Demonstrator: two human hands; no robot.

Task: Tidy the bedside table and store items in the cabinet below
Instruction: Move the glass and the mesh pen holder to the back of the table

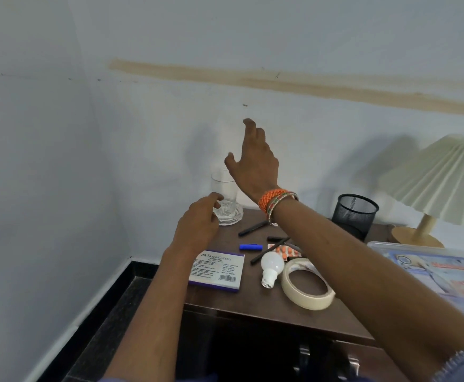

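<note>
The left hand (197, 224), fingers loosely curled and holding nothing, hovers just beside the clear ribbed drinking glass (225, 198) at the far left corner of the dark brown wooden bedside table (253, 307). The right hand (253, 161), fingers spread, is raised above it. A white-and-purple stamp-pad box (216, 267) lies near the left edge, a white light bulb (271, 267) and a cream tape roll (306, 285) towards the front edge.

- table (253, 307): dark brown
- stamp pad box (216, 268): white label, purple edge
- pen cap (250, 247): blue
- bulb (271, 267): white
- tape roll (305, 296): cream
- pill strip (287, 250): orange
- pen holder (353, 215): black mesh
- lampshade (443, 177): pale cream, pleated
- bangles (276, 201): orange, green
- glass (226, 198): clear
</note>
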